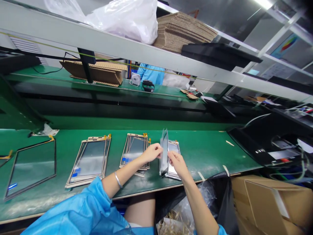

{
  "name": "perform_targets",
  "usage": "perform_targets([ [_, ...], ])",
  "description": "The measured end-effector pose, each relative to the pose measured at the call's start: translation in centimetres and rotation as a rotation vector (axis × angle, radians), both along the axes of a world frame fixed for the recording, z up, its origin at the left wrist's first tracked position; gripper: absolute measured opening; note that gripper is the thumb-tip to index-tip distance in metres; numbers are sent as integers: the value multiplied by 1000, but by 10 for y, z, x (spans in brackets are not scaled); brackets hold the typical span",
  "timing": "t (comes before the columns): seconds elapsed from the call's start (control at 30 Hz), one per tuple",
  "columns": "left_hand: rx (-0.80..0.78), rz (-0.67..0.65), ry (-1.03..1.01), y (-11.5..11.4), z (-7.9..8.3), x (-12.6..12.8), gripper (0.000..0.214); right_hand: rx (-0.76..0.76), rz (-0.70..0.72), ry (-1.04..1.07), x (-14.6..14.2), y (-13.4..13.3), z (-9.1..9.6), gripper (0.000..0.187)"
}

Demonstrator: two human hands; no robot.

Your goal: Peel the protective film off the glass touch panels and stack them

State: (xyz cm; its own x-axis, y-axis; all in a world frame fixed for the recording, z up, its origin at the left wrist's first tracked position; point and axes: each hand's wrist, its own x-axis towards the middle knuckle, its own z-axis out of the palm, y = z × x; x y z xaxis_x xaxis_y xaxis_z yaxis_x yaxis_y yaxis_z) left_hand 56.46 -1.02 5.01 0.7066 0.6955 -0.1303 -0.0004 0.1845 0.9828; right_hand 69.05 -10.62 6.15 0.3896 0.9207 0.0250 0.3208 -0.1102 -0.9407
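My left hand (pixel 153 152) and my right hand (pixel 177 163) both grip a thin glass panel (pixel 164 150) that stands on edge, almost vertical, over the green bench (pixel 207 150). The left fingers pinch its left face, the right fingers its lower right side. Under the right hand lies a small stack of flat panels (pixel 174 147). Just left of my left hand rests another stack of panels (pixel 135 148) with gold ribbon tabs. A silver bangle (pixel 118 179) circles my left wrist, and a blue sleeve covers that forearm.
Further left lie a third panel stack (pixel 90 160) and a single dark-framed panel (pixel 31 166). Cardboard boxes (pixel 274 202) stand at lower right, a black tray with cables (pixel 276 150) at right. Another person in blue (pixel 151 73) works behind the far shelf. Overhead shelf holds cardboard sheets and a plastic bag.
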Motion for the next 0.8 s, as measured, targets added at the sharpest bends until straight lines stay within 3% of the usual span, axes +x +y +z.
perform_targets([
  [0.1,-15,103,42,10,-13,-21,22,61,-95,-29,3,3,4,46],
  [0.2,-46,188,58,16,-26,-34,14,145,-210,-83,13,2,23,40],
  [0.3,-92,215,40,20,-33,-38,43,224,-314,-144,28,-11,48,34],
  [0.43,-103,252,-22,23,-33,-31,59,330,-460,-150,41,-47,69,34],
  [0.53,-84,255,-60,19,-28,-10,63,363,-537,-130,39,-67,74,35],
  [0.67,-51,214,-80,-1,-14,23,65,324,-443,-359,21,-66,75,35],
  [0.8,16,173,-144,-31,8,19,47,311,-233,-553,-10,-46,65,37],
])
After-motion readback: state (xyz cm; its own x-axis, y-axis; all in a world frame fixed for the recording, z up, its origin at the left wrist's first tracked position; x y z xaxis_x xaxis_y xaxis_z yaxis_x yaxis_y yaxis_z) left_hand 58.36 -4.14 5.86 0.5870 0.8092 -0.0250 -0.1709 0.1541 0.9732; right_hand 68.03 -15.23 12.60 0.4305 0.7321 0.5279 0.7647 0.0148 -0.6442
